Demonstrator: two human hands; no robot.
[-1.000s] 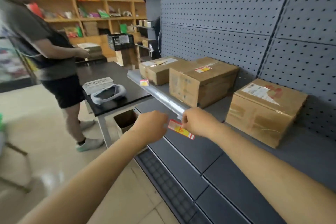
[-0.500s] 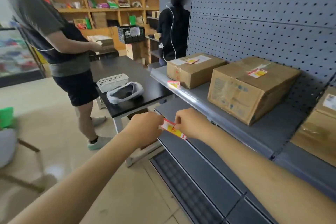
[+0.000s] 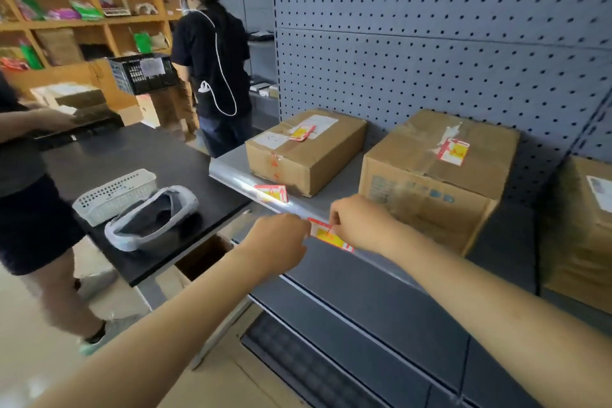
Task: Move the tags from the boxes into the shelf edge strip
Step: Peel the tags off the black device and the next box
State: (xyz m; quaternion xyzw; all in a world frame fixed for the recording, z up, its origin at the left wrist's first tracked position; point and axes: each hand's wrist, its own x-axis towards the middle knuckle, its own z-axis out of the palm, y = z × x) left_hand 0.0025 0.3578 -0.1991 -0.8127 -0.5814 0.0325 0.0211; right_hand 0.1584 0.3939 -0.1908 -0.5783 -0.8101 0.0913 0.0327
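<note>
Tag (image 3: pixel 328 235), red and yellow, sits at the shelf edge strip (image 3: pixel 238 180), pinched between left hand (image 3: pixel 280 243) and right hand (image 3: pixel 359 222); both ends covered by fingers, print unreadable. Second tag (image 3: pixel 272 193) already in strip. Two boxes (image 3: pixel 306 149) (image 3: pixel 437 172) carry tags; third box cut off right.

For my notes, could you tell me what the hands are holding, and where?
Both hands, left hand and right hand, pinch one tag by its opposite ends.

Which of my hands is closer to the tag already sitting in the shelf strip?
Left, narrowly. The left hand is just below and in front of the strip tag. The right hand is off to its right, and both pinch the held tag.
</note>
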